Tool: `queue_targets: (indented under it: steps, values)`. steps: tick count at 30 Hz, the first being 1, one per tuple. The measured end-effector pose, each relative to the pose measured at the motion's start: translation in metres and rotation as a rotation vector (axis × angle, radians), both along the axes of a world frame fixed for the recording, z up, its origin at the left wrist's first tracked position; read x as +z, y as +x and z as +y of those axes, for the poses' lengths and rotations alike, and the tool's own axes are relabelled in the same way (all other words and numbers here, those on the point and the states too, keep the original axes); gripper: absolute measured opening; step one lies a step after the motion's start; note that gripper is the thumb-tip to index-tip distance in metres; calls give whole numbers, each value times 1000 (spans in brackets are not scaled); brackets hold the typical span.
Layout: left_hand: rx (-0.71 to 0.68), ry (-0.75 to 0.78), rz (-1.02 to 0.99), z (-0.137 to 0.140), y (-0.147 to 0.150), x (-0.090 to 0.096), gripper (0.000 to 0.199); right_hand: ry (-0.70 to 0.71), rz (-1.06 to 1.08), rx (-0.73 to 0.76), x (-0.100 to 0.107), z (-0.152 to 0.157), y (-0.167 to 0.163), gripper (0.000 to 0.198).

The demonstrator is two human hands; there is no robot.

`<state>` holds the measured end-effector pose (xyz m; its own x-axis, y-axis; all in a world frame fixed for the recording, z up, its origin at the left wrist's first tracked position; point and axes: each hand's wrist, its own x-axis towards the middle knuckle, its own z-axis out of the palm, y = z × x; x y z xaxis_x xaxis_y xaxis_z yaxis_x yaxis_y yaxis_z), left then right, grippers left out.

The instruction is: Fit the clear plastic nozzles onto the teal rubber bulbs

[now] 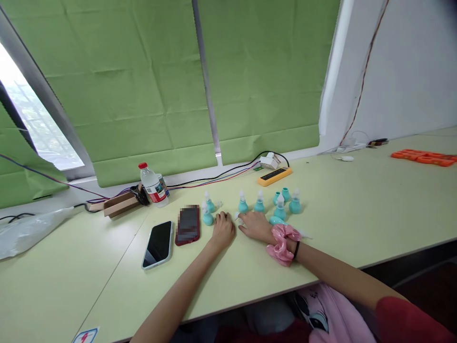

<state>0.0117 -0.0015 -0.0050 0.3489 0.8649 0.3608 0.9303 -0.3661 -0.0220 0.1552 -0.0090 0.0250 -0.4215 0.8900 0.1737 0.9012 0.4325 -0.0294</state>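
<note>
My left hand [224, 229] rests on the table with its fingers bent down and close together; whatever lies under the fingertips is hidden. Just left of it stands a teal squeeze bulb with a clear nozzle [208, 217], with another such bulb [210, 205] behind. A small clear piece [219, 204] lies beyond the fingers. My right hand [257, 226], a pink scrunchie [283, 244] at its wrist, has its fingers curled round a small whitish nozzle tip [237, 216]. Several nozzled bulbs [259, 204] stand behind and beside it. A teal bulb [277, 220] lies by the wrist.
Two phones [158, 245] [188, 225] lie left of my hands. Behind them stand a bottle [153, 186] and an open cardboard box [123, 205]. A yellow power strip [274, 176] and cables run along the wall. Orange plastic pieces [424, 157] lie far right.
</note>
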Motion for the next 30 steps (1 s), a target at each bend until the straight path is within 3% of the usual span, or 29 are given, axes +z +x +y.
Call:
queue_targets:
  steps: [8,17,20,23,27,30]
  values:
    - [-10,16,-17,-2,-2,2,22,-19,-22,-12,3,-2,0,26]
    - [-6,107,-26,-7,-2,2,33,-53,276,113,-2,3,-2,29]
    - [-6,155,-51,-8,-2,3,36,-88,318,90,-3,4,-1,23]
    - [-80,147,-183,-4,-4,5,32,-110,322,46,-3,3,0,25]
    - [-194,75,-529,-1,-8,11,20,-101,311,32,-5,3,2,28]
    - [-202,-9,-752,-1,-10,15,13,-95,317,13,-5,3,3,24]
